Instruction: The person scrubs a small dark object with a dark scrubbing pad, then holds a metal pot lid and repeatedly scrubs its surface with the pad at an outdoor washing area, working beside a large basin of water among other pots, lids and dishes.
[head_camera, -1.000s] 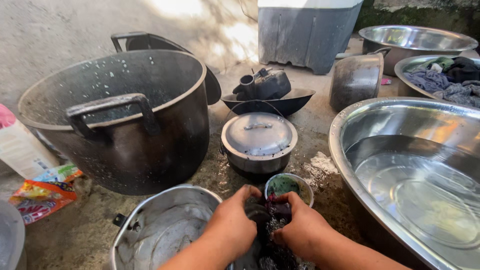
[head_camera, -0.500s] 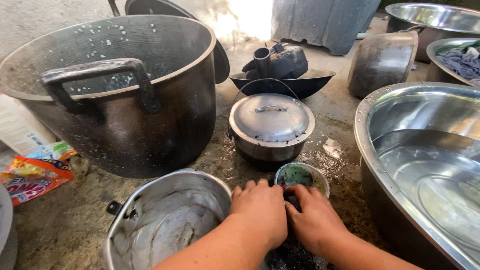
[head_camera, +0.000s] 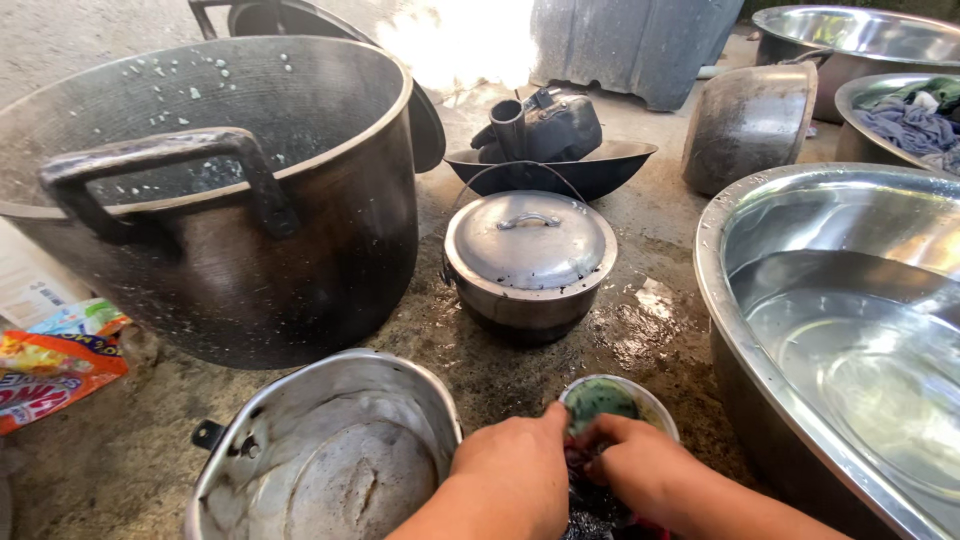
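My left hand and my right hand are together at the bottom middle, fingers closed on a dark wet scrubbing pad between them. Their fingertips are at a small round bowl with a green pad inside. Just left of my left hand stands a steel pot coated with soapy film inside. Beyond the bowl sits a small soot-stained pot with a lid.
A large blackened pot with handles fills the left. A wide steel basin of water is at the right. A black wok holding dark items, an overturned pot, cloth-filled basins and bright packets lie around on wet concrete.
The view has tipped and moved closer to the ground, so the pots appear larger. My hands have shifted lower in the frame, still working the dark pad by the small bowl.
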